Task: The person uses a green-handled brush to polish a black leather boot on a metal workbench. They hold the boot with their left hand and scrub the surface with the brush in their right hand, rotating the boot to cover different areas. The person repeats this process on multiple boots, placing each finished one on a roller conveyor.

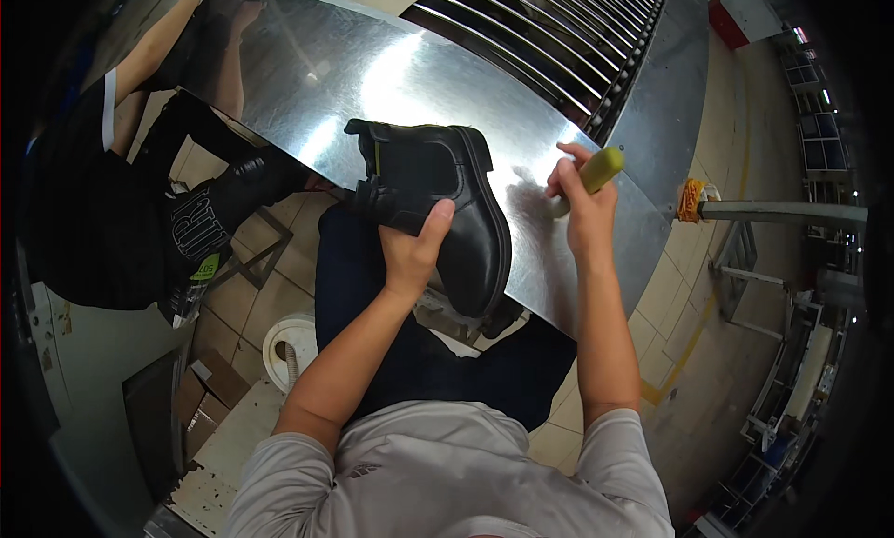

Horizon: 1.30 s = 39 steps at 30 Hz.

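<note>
**Boot on the bench, tool hand hanging just off the toe**

Starting at the fingers: my left hand (pixel 410 249) is clamping the black leather ankle boot with elastic side panels (pixel 438 208), thumb pressing flat on the upper near the ankle and the other fingers curling round the far side where I'm not seeing them. It's a firm, closed grip. My right hand (pixel 582 212) is wrapping tight around a yellow-green cylindrical tool handle (pixel 601 170), fingers fully together on it, with the top end poking up out of my fist. I can't tell what the working end is, since my own hand is hiding it.

The boot is lying tilted on its side on the shiny sheet-metal worktable (pixel 307 82), sole edge facing right, toe pointing down toward my lap and hanging over the table's near edge. The tool hand is sitting just beside the boot but apart from it, hovering over bare metal.

As for progress, I'm guessing I'm somewhere mid-job: the leather is looking clean and glossy already, but the tool isn't touching it at this instant, so I can't say how much of the surface is covered and how much is left.

Further out, a roller conveyor of metal bars (pixel 559 35) is running behind the table, and another person in black (pixel 112 184) is sitting off to my left.
</note>
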Tool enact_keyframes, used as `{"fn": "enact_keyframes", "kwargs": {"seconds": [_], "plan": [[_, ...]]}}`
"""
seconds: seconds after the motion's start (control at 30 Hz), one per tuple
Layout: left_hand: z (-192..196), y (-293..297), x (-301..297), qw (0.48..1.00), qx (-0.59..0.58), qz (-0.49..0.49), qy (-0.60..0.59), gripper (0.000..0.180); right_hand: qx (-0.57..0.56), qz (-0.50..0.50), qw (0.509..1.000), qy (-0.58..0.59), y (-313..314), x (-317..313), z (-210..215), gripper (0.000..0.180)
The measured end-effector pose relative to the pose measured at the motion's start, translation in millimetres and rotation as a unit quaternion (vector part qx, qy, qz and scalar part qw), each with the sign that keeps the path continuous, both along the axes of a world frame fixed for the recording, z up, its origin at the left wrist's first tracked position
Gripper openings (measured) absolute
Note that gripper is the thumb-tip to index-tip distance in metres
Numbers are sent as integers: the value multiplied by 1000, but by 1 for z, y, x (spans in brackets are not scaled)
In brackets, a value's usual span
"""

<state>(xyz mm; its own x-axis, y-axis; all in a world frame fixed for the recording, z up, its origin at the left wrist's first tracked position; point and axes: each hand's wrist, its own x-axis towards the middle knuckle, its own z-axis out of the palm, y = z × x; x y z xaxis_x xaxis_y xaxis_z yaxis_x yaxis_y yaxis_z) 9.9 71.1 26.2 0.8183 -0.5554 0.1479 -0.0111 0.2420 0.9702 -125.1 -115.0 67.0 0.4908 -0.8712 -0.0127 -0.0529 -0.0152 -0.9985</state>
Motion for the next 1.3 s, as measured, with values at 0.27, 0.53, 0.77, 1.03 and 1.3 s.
{"fn": "enact_keyframes", "kwargs": {"seconds": [0.27, 0.53, 0.77, 1.03, 1.3], "plan": [[-3, -3, 2, 1000, -8, 5, -13, 26, 131, 75, 936, -319, 5, 103, 27, 31], [-2, -2, 6, 1000, 0, 0, -29, 28, 98, 77, 941, -315, 2, 139, 16, 34], [5, -6, 3, 1000, 10, 2, -24, 28, 47, 226, 916, -329, -1, 124, 0, 33], [11, -14, 4, 1000, -10, 16, -10, 24, -55, 320, 924, -203, 1, 105, 17, 32], [11, -13, 7, 999, 10, 16, -30, 21, 51, 250, 933, -253, -8, 131, 21, 45]]}}
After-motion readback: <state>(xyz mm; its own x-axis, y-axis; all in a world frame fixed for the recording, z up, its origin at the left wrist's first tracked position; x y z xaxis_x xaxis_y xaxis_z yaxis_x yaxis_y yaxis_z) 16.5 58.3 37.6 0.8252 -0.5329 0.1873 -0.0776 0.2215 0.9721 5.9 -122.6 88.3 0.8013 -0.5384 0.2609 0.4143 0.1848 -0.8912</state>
